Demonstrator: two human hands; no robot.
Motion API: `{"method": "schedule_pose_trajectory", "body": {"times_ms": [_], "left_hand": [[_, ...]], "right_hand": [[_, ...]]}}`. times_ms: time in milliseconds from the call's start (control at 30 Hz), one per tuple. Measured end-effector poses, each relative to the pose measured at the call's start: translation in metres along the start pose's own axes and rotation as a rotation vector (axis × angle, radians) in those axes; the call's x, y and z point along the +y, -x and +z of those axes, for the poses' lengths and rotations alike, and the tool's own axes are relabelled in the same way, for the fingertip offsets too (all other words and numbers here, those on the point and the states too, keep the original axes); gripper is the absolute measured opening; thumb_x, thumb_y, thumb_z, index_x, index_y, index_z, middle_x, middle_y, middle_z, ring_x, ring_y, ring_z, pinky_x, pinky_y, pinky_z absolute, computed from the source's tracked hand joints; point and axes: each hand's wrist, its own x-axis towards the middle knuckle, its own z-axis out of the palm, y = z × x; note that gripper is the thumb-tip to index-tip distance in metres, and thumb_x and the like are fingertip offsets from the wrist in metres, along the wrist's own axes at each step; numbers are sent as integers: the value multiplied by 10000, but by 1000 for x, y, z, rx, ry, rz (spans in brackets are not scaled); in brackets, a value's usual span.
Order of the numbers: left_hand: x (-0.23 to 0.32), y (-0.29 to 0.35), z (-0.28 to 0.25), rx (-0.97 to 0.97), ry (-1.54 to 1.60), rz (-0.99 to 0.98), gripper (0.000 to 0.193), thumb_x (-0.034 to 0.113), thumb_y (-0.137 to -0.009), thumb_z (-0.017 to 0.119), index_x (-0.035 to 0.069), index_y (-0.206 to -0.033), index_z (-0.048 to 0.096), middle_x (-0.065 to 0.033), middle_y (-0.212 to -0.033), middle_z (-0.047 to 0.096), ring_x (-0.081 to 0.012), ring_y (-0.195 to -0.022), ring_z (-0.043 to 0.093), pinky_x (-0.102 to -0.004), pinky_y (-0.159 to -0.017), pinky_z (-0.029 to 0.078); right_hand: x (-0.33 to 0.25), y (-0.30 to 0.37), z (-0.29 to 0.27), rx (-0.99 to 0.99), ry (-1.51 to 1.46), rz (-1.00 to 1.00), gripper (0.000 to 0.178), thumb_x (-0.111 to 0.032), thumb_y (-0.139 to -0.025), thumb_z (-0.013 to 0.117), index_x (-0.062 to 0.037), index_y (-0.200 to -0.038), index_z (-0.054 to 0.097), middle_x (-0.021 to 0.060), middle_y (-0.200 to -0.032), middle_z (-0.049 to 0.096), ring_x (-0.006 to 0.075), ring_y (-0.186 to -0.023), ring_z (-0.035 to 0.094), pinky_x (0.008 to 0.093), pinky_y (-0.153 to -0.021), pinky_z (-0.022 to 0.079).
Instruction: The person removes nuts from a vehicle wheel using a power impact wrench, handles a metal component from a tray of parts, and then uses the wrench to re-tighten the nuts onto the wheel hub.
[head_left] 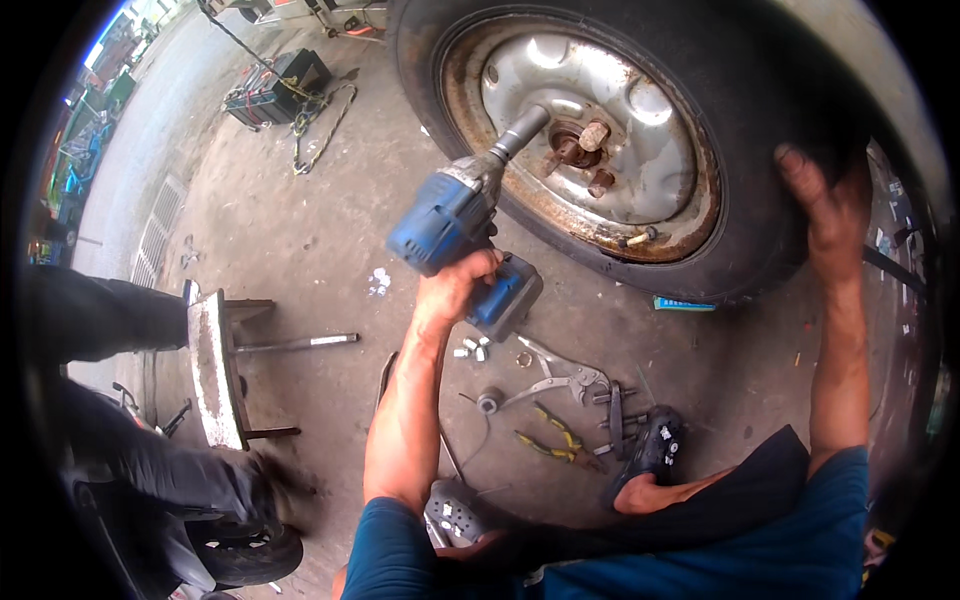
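The blue power wrench [445, 215] is left of the wheel's centre, its long socket [525, 127] reaching across the tyre's [750, 130] left side to the silver wheel [640, 185]; what the tip seats on cannot be told. The left hand [460, 288] is clamped around the wrench. The right hand [835, 210] touches the tyre's right edge, thumb on the black side; how far its hidden fingers close cannot be told. Concrete floor [340, 240] gives room left toward a worn stool [215, 370]; nearer, loose nuts [472, 349] and yellow-handled pliers [552, 452] narrow it.
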Motion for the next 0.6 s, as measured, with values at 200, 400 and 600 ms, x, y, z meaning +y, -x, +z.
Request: {"method": "schedule_pose_trajectory", "body": {"times_ms": [200, 400, 600], "left_hand": [[-1, -2, 5, 30, 7, -8, 271, 6, -679, 639, -11, -941, 574, -39, -667, 566, -126, -555, 522, -261, -550, 429], [2, -1, 7, 8, 71, 4, 275, 3, -696, 623, -12, -964, 563, -50, -667, 548, -141, -514, 503, -282, -518, 426], [9, 14, 2, -74, 352, -162, 380, 15, -675, 603, -10, -1043, 512, -61, -615, 494, -187, -481, 485, -335, -503, 447]], "right_hand": [[-6, -3, 1, -24, -50, 46, 663, -315, -778, 671, 73, -1255, 422, 173, -1220, 506, 266, -1131, 476, 328, -1007, 318], [-4, 0, 10, 40, -26, 49, 590, -259, -778, 682, 52, -1225, 455, 183, -1176, 518, 275, -1096, 494, 336, -964, 366], [-21, 37, 46, 13, 66, -828, 271, -141, -791, 635, -14, -1018, 562, 141, -985, 569, 265, -920, 561, 356, -771, 457]]}}
